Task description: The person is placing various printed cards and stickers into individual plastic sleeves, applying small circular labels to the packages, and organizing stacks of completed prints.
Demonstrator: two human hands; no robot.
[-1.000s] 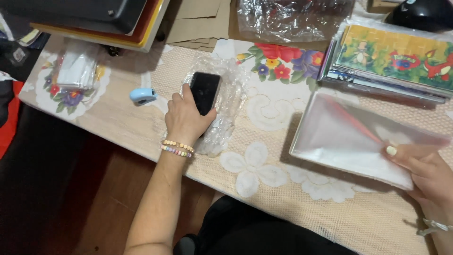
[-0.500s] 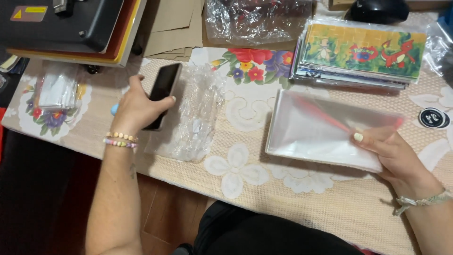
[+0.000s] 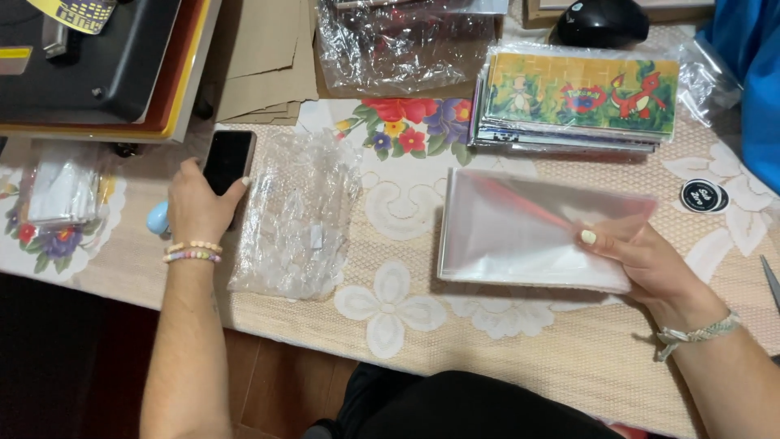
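My left hand grips a black phone and holds it flat on the table at the left, beside a crumpled sheet of bubble wrap. My right hand holds the right edge of a stack of clear plastic sleeves lying on the table; my thumb presses on top of it. Both wrists wear bracelets.
A stack of colourful cartoon prints lies behind the sleeves, with a black mouse beyond. A round black sticker is at right. A black machine, cardboard, and a bag of clear plastic line the back. A small blue object sits by my left hand.
My left hand has carried the phone off the bubble wrap leftward onto the table. My right hand keeps hold of the sleeves, now lying flatter.
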